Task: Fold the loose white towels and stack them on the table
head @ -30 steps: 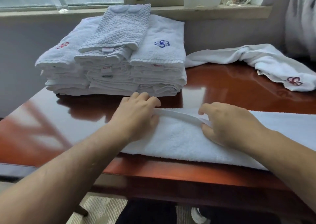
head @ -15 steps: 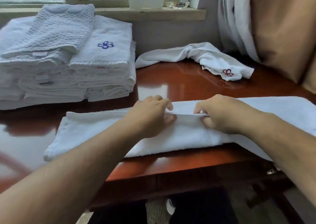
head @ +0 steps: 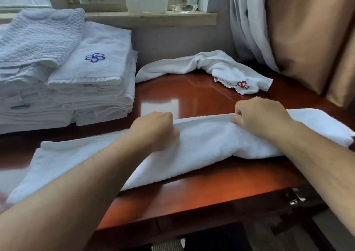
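Note:
A long white towel (head: 201, 149) lies folded lengthwise across the front of the red-brown table (head: 192, 97). My left hand (head: 155, 129) pinches its far edge near the middle with curled fingers. My right hand (head: 261, 114) pinches the same edge further right. At the back left stands a stack of folded white towels (head: 92, 81), the top one marked with a blue flower. A loose crumpled white towel (head: 211, 66) with a red flower mark lies at the back of the table.
A window sill (head: 149, 18) behind the table carries a white tissue holder (head: 147, 4) and a glass ashtray (head: 184, 8). White and tan curtains (head: 288, 30) hang at the right. The table's front edge runs close under my forearms.
The view has swung right, showing the curtains. Both hands have stayed on the towel's far edge, and my right hand has slid further right along it.

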The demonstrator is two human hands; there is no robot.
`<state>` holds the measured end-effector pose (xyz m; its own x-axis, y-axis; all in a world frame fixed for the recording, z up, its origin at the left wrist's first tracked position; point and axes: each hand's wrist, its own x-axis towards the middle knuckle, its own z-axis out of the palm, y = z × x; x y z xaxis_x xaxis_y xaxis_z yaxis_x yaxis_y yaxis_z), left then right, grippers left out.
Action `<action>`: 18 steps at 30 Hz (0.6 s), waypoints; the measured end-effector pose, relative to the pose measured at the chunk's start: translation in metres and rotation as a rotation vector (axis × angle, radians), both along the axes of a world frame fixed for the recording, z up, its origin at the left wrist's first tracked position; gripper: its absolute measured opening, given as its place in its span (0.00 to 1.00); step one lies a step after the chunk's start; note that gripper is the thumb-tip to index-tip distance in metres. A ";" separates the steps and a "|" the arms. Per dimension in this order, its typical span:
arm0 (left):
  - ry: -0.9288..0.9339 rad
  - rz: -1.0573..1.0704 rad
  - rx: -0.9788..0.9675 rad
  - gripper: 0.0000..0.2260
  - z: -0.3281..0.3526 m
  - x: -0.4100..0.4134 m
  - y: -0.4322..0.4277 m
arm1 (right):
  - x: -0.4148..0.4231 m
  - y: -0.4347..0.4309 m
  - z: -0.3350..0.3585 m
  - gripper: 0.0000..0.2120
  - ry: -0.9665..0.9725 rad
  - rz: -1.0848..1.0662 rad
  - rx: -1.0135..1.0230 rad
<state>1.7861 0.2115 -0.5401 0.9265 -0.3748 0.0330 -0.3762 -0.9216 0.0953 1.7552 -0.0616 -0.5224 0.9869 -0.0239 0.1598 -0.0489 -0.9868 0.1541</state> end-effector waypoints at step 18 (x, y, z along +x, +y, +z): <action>0.089 -0.228 -0.003 0.11 0.000 0.017 -0.144 | -0.066 -0.149 0.017 0.20 0.049 -0.390 0.172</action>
<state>1.8036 0.0671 -0.5398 0.8172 -0.5747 -0.0435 -0.5647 -0.8134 0.1394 1.6891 -0.2105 -0.5058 0.9050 -0.4189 0.0745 -0.4201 -0.9075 0.0005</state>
